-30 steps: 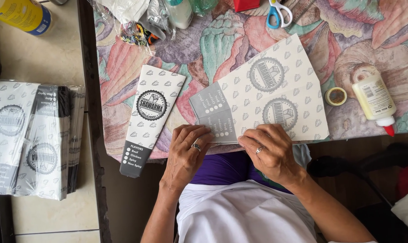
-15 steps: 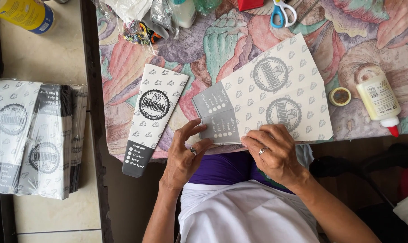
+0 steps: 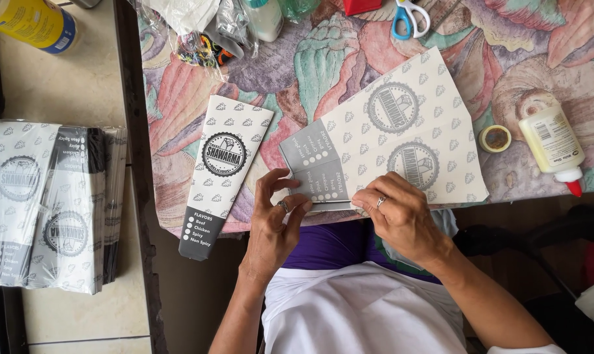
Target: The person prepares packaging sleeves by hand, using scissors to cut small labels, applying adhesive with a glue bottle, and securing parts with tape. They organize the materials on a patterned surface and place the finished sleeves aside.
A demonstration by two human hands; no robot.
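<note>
Hands [image 3: 339, 216] on paper sheet [image 3: 402, 134], perhaps pinching, floral tablecloth [image 3: 179, 105].
</note>
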